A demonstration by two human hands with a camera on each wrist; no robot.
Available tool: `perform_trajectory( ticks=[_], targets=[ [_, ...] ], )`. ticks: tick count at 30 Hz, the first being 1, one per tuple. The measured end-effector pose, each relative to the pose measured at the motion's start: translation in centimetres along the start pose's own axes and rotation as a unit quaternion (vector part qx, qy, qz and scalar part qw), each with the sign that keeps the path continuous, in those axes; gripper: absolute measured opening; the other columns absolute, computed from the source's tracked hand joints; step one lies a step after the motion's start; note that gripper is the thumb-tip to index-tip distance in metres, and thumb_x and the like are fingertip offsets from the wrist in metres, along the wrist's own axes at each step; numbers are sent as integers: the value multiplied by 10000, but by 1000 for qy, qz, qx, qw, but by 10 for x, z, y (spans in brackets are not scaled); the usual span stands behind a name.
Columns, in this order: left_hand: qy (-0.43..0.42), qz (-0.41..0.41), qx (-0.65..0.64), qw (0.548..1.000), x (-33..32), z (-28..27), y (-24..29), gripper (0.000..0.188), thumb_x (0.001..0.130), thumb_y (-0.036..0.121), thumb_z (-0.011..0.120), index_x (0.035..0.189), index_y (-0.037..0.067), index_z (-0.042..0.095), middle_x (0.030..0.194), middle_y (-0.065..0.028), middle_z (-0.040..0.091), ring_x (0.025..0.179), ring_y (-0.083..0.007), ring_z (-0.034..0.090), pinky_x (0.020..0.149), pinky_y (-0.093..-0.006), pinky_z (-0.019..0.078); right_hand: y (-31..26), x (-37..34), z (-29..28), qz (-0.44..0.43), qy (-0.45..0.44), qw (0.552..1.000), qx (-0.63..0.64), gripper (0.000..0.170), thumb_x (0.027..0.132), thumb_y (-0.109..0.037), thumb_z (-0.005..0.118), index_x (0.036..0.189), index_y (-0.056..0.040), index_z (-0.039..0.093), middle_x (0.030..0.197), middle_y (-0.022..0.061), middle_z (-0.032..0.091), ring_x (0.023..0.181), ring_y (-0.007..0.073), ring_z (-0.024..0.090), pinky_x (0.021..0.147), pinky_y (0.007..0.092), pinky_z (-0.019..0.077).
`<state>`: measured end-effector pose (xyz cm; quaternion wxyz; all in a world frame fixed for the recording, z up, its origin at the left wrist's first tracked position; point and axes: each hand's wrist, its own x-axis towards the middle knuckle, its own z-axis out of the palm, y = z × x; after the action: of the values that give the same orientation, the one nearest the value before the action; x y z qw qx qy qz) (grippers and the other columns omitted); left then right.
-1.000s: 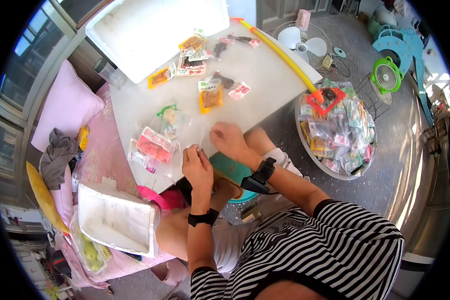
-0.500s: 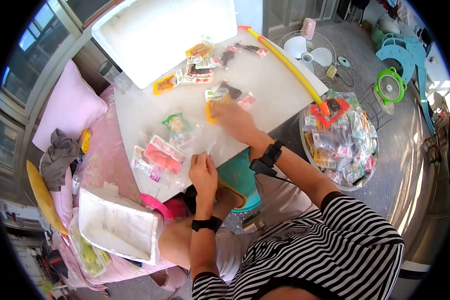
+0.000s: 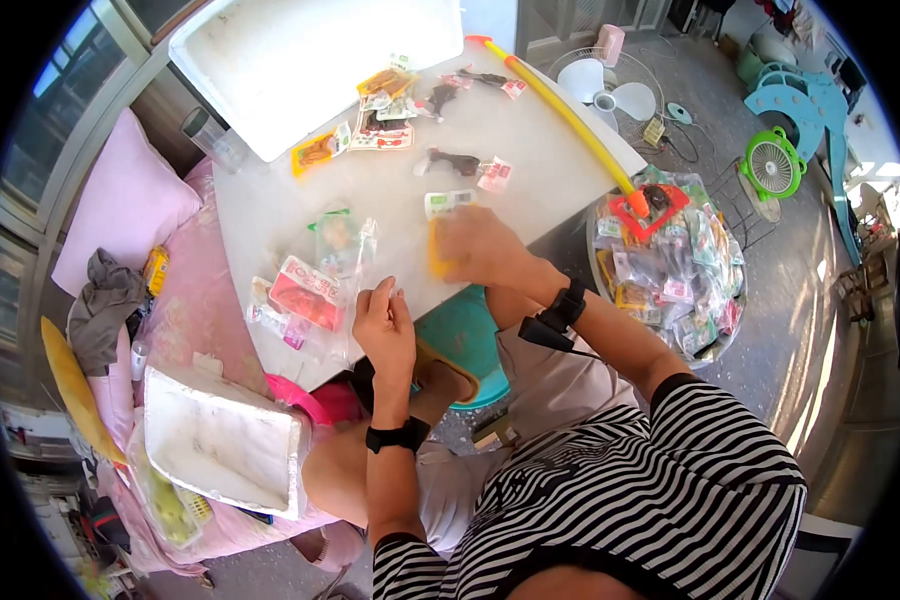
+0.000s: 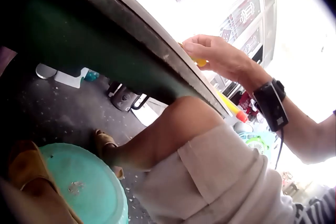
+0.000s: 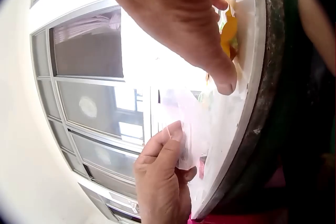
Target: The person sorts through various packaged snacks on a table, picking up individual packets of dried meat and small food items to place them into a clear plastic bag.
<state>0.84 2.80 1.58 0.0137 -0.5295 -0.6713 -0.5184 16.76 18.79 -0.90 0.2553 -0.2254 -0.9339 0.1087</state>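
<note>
My left hand (image 3: 383, 328) is near the front edge of the white table (image 3: 270, 205), its thumb and fingers pinching the mouth of a clear plastic bag (image 5: 181, 106). To the right, my right hand (image 3: 485, 245) grips a yellow snack packet (image 3: 436, 255), which the fingers partly cover. In the right wrist view the packet's yellow corner (image 5: 229, 30) shows between thumb and fingers. Left of the hands lie a red-and-white snack packet (image 3: 308, 292) and a green-topped packet (image 3: 335, 232). Beyond the right hand rest a dark snack packet (image 3: 454, 161) and a small pink-and-white packet (image 3: 495, 174).
More snack packets (image 3: 382, 130) lie toward the back, near a large white foam box (image 3: 300, 75). A yellow tube (image 3: 575, 115) runs along the right edge toward a round tub (image 3: 705, 358) heaped with packets. A smaller foam box (image 3: 225, 440) is at left; a teal stool (image 3: 465, 345) stands below.
My right hand has left the bag's mouth, reached the yellow packet and drawn it toward me. The left hand has kept its pinch on the bag. The head view has shifted slightly.
</note>
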Motion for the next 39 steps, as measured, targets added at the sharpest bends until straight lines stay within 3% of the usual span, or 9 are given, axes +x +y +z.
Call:
perform_trajectory(
  ticks=[8, 10, 12, 15, 21, 27, 33, 36, 39],
  targets=[
    [-60, 9, -8, 998, -17, 15, 1, 230, 772, -4, 669, 1000, 4, 651, 698, -106, 532, 575, -198, 521, 534, -317, 427, 11, -23, -22, 106, 137, 983, -64, 236, 858, -224, 602, 944, -14, 538, 784, 165, 638, 597, 302, 594, 539, 389, 490],
    [-57, 6, -9, 998, -17, 14, 1, 220, 770, 5, 667, 990, 5, 651, 704, -114, 542, 577, -219, 537, 535, -332, 436, 0, -28, -46, 186, 190, 959, 101, 247, 904, -246, 569, 958, -5, 561, 774, 122, 644, 547, 227, 571, 498, 335, 465],
    [-56, -2, -13, 998, -16, 13, 3, 207, 766, 11, 660, 972, 10, 649, 714, -129, 553, 580, -263, 567, 540, -362, 453, -29, -41, -83, 307, 212, 821, 433, 282, 940, -280, 542, 974, -4, 588, 795, 64, 646, 546, 138, 539, 486, 263, 432],
    [-50, -5, -17, 999, -16, 14, 4, 190, 769, 11, 658, 959, 4, 654, 706, -131, 560, 576, -260, 570, 542, -358, 455, -46, -62, -104, 311, 114, 729, 599, 321, 945, -317, 547, 1031, -17, 622, 790, -5, 608, 546, 46, 455, 492, 184, 367],
    [-43, -3, -16, 999, -16, 9, 7, 179, 777, 11, 651, 956, 0, 656, 710, -132, 565, 572, -258, 571, 542, -353, 456, -67, -73, -97, 354, 84, 774, 519, 318, 930, -313, 560, 992, -21, 668, 724, -18, 579, 508, 32, 399, 465, 182, 314],
    [-42, 9, 13, 999, -14, 10, 2, 167, 776, 27, 653, 941, 5, 659, 711, -137, 564, 579, -266, 577, 535, -362, 449, 23, -2, -122, 270, -242, 869, 335, 362, 876, -335, 578, 968, 1, 677, 724, 16, 600, 534, 68, 474, 476, 206, 387],
    [-40, 13, 20, 999, -16, 11, -2, 177, 773, 31, 658, 949, 16, 654, 721, -135, 566, 584, -278, 572, 542, -371, 451, 27, 21, -64, 236, 145, 958, -71, 609, 676, -451, 747, 1051, -4, 571, 958, 156, 594, 829, 285, 599, 722, 411, 513],
    [-40, 14, 15, 999, -15, 9, 0, 183, 772, 35, 661, 954, 19, 650, 731, -136, 567, 591, -280, 576, 546, -374, 454, -21, -7, -50, 317, 64, 942, -89, 630, 644, -423, 756, 1085, -24, 547, 926, 150, 597, 911, 326, 578, 774, 456, 495],
    [-45, 9, 10, 999, -14, 11, 3, 186, 772, 38, 663, 956, 20, 647, 743, -138, 570, 604, -285, 582, 555, -383, 458, -26, -29, -25, 210, 123, 956, -167, 546, 676, -339, 714, 1094, -36, 537, 915, 157, 596, 889, 337, 588, 702, 453, 512]
  ],
)
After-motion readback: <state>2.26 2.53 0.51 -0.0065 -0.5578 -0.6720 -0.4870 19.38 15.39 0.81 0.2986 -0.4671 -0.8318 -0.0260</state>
